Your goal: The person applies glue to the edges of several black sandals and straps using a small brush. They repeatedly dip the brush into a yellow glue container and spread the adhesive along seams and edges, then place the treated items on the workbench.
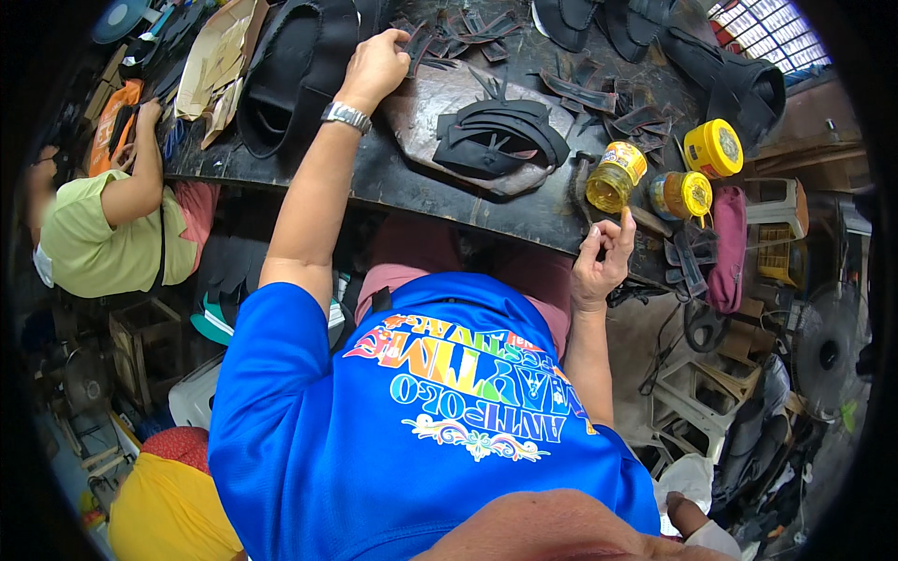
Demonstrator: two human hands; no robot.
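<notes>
My left hand, a metal-banded watch on its wrist, reaches over the far part of the dark worktable. Its fingers are closed at the end of a black strip beside a heap of similar cut strips. Nearer to me, a bundle of curved black strips lies on a worn brown slab. My right hand is at the table's near edge, index finger raised and the others partly bent, with nothing visible in it. Just beyond it, a clear jar of yellow glue leans on its side.
Two more yellow-lidded containers stand right of the jar, beside a maroon cloth. More strips and black sandal-like pieces lie at the back right. A large black piece is at left. Another person works farther left.
</notes>
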